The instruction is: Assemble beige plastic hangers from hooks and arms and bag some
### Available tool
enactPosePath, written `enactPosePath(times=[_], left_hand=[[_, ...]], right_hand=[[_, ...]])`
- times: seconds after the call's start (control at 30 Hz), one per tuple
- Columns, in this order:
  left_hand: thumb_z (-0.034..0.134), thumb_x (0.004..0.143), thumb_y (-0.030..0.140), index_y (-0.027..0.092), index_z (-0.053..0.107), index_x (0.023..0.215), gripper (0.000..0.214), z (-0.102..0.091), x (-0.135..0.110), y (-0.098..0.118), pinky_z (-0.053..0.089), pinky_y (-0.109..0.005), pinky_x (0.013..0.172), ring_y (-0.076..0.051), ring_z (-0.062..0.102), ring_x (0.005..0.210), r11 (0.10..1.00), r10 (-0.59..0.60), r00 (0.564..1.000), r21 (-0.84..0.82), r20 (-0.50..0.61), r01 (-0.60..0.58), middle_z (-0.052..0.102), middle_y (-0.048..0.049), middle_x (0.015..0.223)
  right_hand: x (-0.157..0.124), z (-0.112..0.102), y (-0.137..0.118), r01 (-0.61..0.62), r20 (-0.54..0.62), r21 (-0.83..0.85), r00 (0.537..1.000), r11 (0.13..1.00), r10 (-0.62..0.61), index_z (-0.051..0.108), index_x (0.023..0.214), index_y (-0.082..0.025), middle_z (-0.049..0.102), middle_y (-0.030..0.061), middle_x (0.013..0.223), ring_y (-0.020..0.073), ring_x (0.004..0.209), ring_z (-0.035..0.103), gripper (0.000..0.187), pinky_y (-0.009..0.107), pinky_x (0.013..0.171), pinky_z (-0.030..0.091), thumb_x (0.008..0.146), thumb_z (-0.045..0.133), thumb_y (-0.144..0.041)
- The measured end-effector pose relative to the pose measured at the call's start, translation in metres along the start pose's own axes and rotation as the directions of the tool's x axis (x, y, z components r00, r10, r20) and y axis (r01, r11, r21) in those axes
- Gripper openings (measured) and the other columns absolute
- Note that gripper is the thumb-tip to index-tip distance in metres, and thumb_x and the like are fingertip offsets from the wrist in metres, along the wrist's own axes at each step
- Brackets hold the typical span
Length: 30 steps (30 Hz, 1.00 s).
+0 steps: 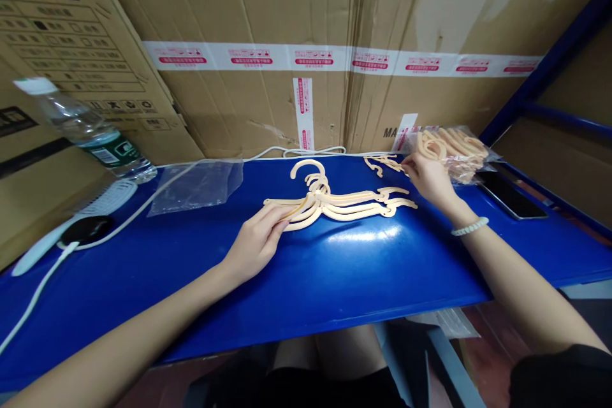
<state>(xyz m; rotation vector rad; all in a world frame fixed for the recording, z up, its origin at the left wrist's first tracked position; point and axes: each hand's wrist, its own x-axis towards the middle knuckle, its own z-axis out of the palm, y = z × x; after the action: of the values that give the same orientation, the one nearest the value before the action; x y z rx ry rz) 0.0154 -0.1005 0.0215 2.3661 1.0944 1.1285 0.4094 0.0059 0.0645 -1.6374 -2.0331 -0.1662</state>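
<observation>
Hangers (356,211), stacked: right-end hooks (401,203) apparently fitted (loose pieces (391,162) remain).
Left hand (258,239) pinches hangers; right hand (430,182) beside loose pieces, hold unclear.

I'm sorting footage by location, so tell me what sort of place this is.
Probably a makeshift work corner in a storeroom or workshop: big cardboard boxes stand along a blue tabletop, where pale hangers and a clear bag of similar-coloured pieces are gathered.

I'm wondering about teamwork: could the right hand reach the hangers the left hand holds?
Probably yes: nothing tall stands between the right hand and the hangers, and the left hand covers only their opposite end.
</observation>
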Motion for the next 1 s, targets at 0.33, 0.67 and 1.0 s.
enactPosePath(times=[0.33,0.67,1.0], left_hand=[[0.042,0.103,0.017,0.017,0.063,0.124,0.030,-0.004,0.003,0.002,0.048,-0.035,0.101,-0.022,0.061,0.117,0.999,0.010,0.999,-0.033,-0.050,-0.011,0.067,-0.0102,0.124],[0.043,0.102,0.012,0.016,0.063,0.124,0.030,-0.004,0.003,-0.003,0.050,-0.031,0.098,-0.019,0.062,0.110,0.999,0.040,0.996,0.004,-0.075,-0.040,0.068,-0.0093,0.118],[0.044,0.101,0.011,0.017,0.064,0.122,0.030,-0.004,0.002,-0.003,0.050,-0.033,0.098,-0.021,0.063,0.112,0.999,0.047,0.997,0.014,-0.067,-0.046,0.067,-0.0103,0.120]], right_hand=[[-0.022,-0.021,-0.051,-0.318,0.239,0.890,0.936,0.328,0.258,0.071,0.078,-0.022,0.074,0.0051,0.081,0.0198,0.077,0.071,0.030,0.030,0.067,0.060,0.066,0.089,-0.043],[-0.034,0.004,-0.072,-0.534,0.522,0.845,0.832,0.014,0.188,0.071,0.083,-0.022,0.076,0.0030,0.092,0.0163,0.092,0.072,0.033,0.023,0.075,0.058,0.061,0.094,-0.031],[-0.033,-0.005,-0.072,-0.640,0.644,0.763,0.764,0.096,-0.029,0.071,0.072,-0.016,0.076,0.0093,0.101,0.0213,0.090,0.074,0.033,0.029,0.078,0.062,0.062,0.094,-0.038]])
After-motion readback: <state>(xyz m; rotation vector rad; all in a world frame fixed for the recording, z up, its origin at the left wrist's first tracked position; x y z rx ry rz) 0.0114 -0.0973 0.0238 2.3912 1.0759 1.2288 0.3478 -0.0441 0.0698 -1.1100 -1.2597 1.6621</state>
